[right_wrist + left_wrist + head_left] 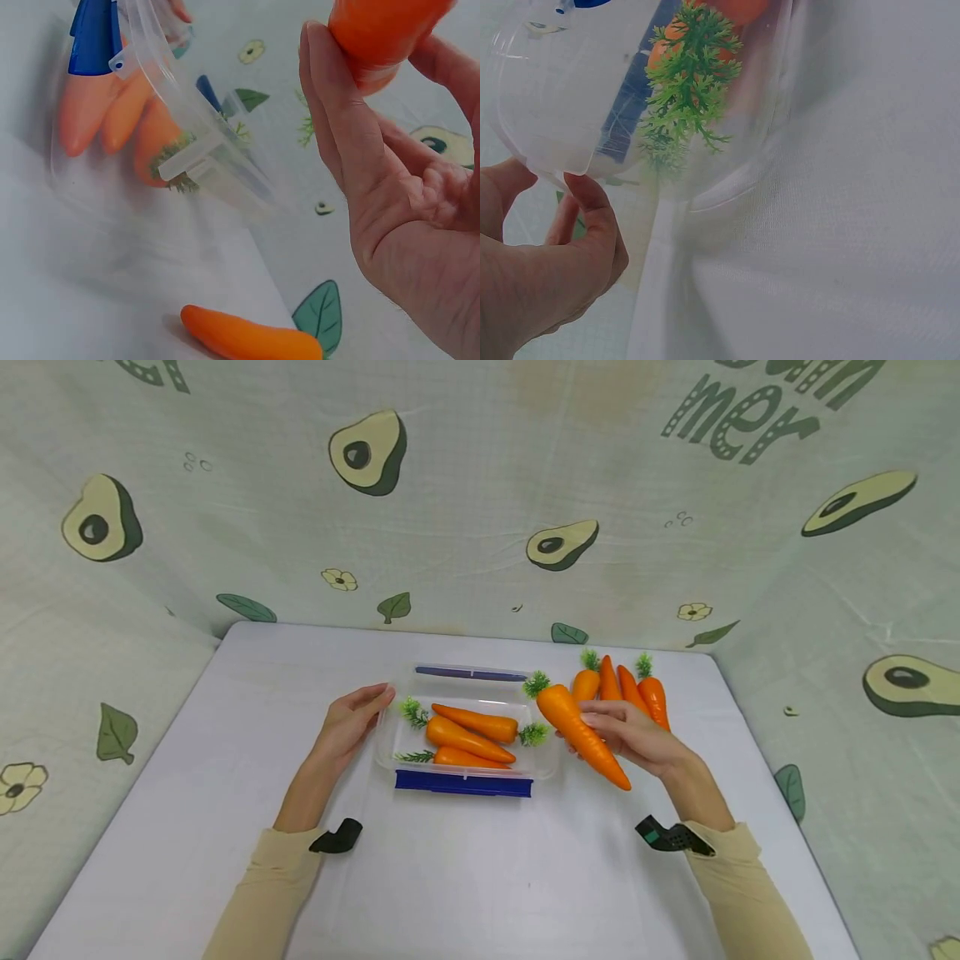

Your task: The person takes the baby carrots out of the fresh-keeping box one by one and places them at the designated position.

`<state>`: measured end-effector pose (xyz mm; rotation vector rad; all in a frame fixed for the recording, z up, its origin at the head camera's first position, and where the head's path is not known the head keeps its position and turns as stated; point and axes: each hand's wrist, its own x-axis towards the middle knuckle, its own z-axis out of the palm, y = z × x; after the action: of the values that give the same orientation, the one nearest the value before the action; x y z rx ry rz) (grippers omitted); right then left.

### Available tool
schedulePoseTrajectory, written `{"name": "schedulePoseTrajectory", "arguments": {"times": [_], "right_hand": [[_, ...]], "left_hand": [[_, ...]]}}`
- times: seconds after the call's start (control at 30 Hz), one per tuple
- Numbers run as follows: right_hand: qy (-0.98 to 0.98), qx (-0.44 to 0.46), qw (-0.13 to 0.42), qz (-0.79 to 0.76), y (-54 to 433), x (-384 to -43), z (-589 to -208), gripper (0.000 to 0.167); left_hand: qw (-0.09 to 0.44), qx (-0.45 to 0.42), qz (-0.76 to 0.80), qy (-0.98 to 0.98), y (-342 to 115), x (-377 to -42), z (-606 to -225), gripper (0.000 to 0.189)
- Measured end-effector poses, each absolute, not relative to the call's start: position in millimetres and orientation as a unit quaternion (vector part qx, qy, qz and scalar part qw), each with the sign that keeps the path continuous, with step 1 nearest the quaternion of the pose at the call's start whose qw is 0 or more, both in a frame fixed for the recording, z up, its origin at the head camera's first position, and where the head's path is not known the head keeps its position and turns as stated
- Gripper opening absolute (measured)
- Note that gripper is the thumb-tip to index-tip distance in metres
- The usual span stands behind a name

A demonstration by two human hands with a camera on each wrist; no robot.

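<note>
A clear plastic container (pixel 551 766) with blue side latches sits mid-table, holding several toy carrots (pixel 468 739) with green tops. At its left end my left hand (pixel 351 717) pinches the rim between thumb and fingers; the left wrist view shows the fingertips at the clear edge (pixel 577 161). My right hand (pixel 633 735) grips another carrot (pixel 581 731) at the right of the container, raised above the table. Its leafy top points up and left, its tip down toward me. In the right wrist view, fingers and thumb lie around the carrot's body (pixel 382 37).
Behind the right hand, several more carrots (pixel 652 697) lie together on the white table (pixel 300 677). Blue latches (pixel 463 783) hang out on the container's near and far sides. A cloth printed with avocados (pixel 367 452) hangs behind the table and at its sides.
</note>
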<state>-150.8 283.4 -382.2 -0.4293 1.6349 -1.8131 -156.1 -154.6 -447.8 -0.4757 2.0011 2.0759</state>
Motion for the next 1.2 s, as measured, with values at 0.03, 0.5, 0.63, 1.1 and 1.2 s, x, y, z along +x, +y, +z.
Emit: {"name": "schedulePoseTrajectory", "arguments": {"times": [0.03, 0.5, 0.63, 1.1, 1.2], "right_hand": [[0.629, -0.159, 0.319, -0.691, 285.1, -150.1, -382.6, 0.028], [0.680, -0.102, 0.264, -0.677, 318.9, -137.2, -392.1, 0.029], [0.689, -0.084, 0.258, -0.672, 327.1, -131.0, -395.7, 0.040], [0.716, -0.032, 0.256, -0.649, 345.8, -111.3, -423.0, 0.054], [0.719, -0.021, 0.260, -0.644, 347.7, -107.9, -427.2, 0.061]], "left_hand": [[0.109, -0.162, 0.707, 0.680, -154.6, -156.4, -448.2, 0.065], [0.115, -0.160, 0.709, 0.677, -156.3, -155.4, -447.9, 0.070], [0.114, -0.159, 0.710, 0.676, -155.9, -155.4, -447.3, 0.069], [0.110, -0.149, 0.719, 0.670, -156.6, -156.0, -447.6, 0.067], [0.109, -0.148, 0.724, 0.665, -156.0, -156.3, -447.7, 0.065]]}}
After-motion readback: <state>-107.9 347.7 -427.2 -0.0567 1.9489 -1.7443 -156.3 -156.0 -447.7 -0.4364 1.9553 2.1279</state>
